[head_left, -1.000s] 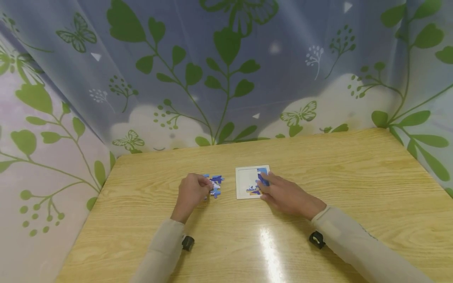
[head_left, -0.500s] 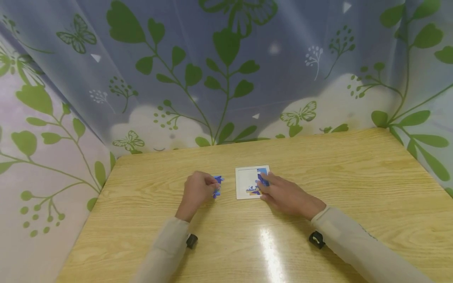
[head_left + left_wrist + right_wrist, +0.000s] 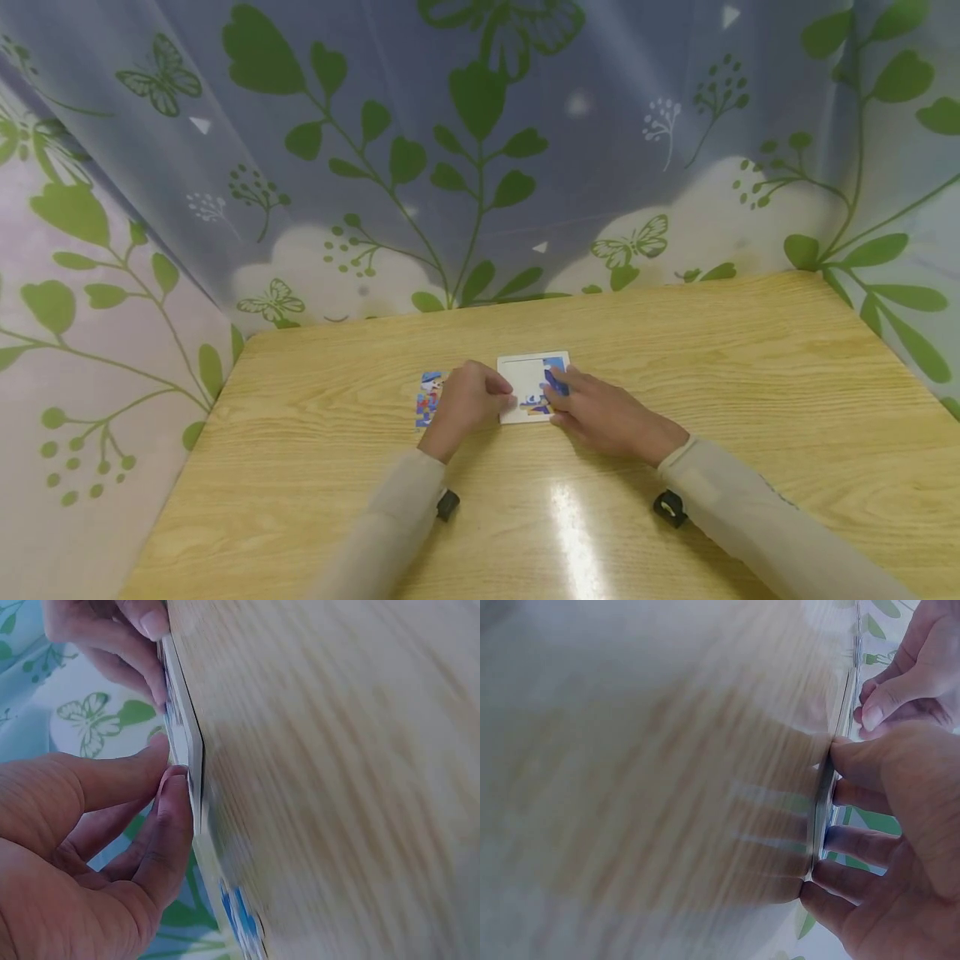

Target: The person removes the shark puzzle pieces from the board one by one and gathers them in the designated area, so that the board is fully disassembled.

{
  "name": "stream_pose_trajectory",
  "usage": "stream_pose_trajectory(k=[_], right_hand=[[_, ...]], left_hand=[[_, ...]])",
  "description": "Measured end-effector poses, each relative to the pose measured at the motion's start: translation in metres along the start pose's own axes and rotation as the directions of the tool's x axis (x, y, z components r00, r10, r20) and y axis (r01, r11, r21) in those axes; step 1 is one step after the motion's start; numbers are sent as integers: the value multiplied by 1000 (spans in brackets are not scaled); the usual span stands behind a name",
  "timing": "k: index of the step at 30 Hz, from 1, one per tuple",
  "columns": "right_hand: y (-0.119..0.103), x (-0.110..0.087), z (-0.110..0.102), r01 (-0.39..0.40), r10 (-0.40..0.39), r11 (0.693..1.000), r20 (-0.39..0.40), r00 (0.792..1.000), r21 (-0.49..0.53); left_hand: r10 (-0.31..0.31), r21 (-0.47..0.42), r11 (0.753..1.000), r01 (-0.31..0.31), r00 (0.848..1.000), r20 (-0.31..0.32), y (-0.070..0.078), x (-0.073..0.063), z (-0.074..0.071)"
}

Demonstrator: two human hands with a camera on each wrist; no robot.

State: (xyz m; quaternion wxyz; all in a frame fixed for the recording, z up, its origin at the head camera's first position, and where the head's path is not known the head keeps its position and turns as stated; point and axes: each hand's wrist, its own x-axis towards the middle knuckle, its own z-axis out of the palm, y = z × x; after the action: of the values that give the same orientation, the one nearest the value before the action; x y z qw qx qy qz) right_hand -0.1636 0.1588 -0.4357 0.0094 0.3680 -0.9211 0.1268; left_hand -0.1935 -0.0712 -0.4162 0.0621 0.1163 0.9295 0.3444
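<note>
A square white puzzle tray [image 3: 523, 375] lies on the table, with blue, white and orange puzzle pieces [image 3: 536, 406] along its right side and lower part. My left hand [image 3: 467, 402] is at the tray's left edge, thumb and index fingertips pinched together. It seems to grip a small puzzle piece, mostly hidden between the tips in the left wrist view. My right hand [image 3: 609, 415] rests on the tray's right side, its fairly straight fingers [image 3: 859, 844] touching the edge and covering some pieces. To the left of the tray lie loose puzzle pieces [image 3: 429, 398], partly behind my left hand.
The wood-grain table [image 3: 697, 350] reaches back to a curtain [image 3: 615, 150] printed with leaves and butterflies. A bright light reflection [image 3: 573, 533] shows on the tabletop. Black wrist devices [image 3: 670, 508] sit under both sleeves.
My left hand has moved right, from the loose pieces to the tray's left edge, uncovering part of the pile. The right hand and the tray have stayed in place.
</note>
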Motion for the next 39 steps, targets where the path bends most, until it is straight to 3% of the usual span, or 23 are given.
stream_pose_trajectory(k=[9, 28, 39], right_hand=[[0, 0, 0, 19, -19, 1000, -21, 1000, -12], [2, 2, 1, 40, -41, 998, -25, 999, -48], [2, 3, 0, 22, -21, 1000, -8, 1000, 9]], left_hand=[[15, -9, 1000, -14, 996, 90, 11, 8, 13], [-92, -16, 995, 94, 992, 86, 18, 10, 15], [-121, -51, 991, 126, 988, 93, 17, 11, 16]])
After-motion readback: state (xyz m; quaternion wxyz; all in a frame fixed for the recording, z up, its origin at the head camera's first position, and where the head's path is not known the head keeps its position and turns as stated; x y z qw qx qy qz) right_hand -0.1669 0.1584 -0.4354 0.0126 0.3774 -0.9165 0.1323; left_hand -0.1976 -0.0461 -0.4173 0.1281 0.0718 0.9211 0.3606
